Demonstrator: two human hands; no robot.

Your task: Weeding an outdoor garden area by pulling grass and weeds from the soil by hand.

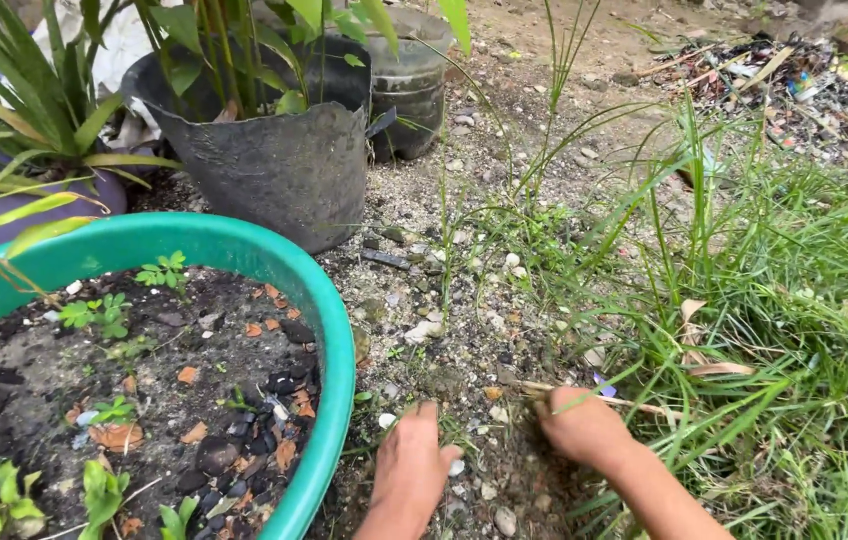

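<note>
1. The right hand (584,425) is low on the gravel ground (454,330), its grip curled into a fist and, as far as can be seen, clamped on a thin dry stalk (644,405) at soil level.
2. The left hand (412,465) lies just beside it on the left. Its grip is apart, with the fingers flat and spread on the pebbles and nothing in them. A white pebble (456,467) sits at its fingertips.
3. The dry stalk lies nearly flat on the ground. Its long axis runs left to right through the right grip. One end pokes out just left of the fist, and the other points right into the grass (784,330), dipping slightly.
4. Judged from this, the step in hand is taking hold of the stalk at the ground while the other hand braces.
5. Any further move on it calls for a firm hold close to the soil and a pull along the stalk's length, since so thin and dry a stalk may snap if bent.
6. A green basin (339,330) of dark soil and seedlings stands near the left grip, on its left.
7. A black pot (284,165) stands well ahead of both grips. The tall grass begins just right of the right grip.
</note>
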